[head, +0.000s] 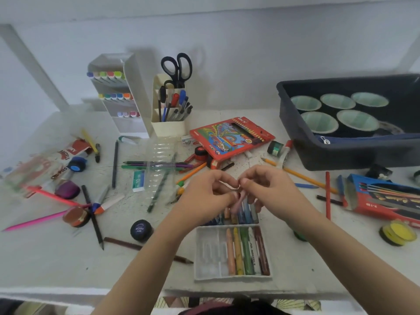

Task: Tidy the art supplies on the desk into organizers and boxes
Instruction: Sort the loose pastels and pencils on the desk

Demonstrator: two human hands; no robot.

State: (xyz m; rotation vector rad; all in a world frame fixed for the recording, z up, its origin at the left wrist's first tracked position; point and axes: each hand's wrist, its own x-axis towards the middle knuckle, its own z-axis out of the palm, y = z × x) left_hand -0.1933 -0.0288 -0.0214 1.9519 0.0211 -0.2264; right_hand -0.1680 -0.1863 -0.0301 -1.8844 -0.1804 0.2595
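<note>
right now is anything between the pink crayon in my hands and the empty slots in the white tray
Nothing visible. The left hand and right hand hold the pink crayon above the white tray; its empty slots lie bare at the near left.

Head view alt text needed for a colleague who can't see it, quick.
The left hand and right hand pinch a pale pink crayon above a partly filled white crayon tray. Loose pencils and paint pots lie scattered over the desk, with a pen holder and a dark bin behind.
</note>
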